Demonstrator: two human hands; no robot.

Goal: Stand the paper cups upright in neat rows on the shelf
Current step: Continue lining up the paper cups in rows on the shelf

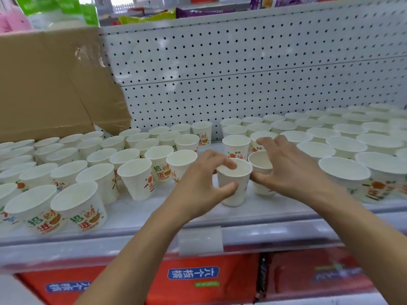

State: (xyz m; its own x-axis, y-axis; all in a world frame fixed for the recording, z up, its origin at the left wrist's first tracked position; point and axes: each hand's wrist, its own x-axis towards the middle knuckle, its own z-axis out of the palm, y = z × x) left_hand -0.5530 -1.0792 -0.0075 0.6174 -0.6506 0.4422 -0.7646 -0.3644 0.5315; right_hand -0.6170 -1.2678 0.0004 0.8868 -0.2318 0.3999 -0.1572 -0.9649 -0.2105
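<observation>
A white shop shelf (141, 214) with a pegboard back (220, 62) fills the view. A cardboard box (44, 84) sits at ten o'clock and red packs (198, 282) lie on the level below at six.

Near the middle, in the gap between two blocks of cups, the left hand (198, 183) grips a paper cup (235, 194), with fingers curled over the rim and the thumb on the wall. The cup stands with its long axis vertical and its mouth up.

Just at its two o'clock stands a neighbouring cup (261, 164), also mouth up. The right hand (286, 170) hovers over it with fingers spread and loose, thumb low by its wall (contact unclear).

The left block of cups (136, 172) spreads toward nine o'clock and the right block of cups (343, 170) toward three. All of these cups are upright, with the printed sides facing forward.
</observation>
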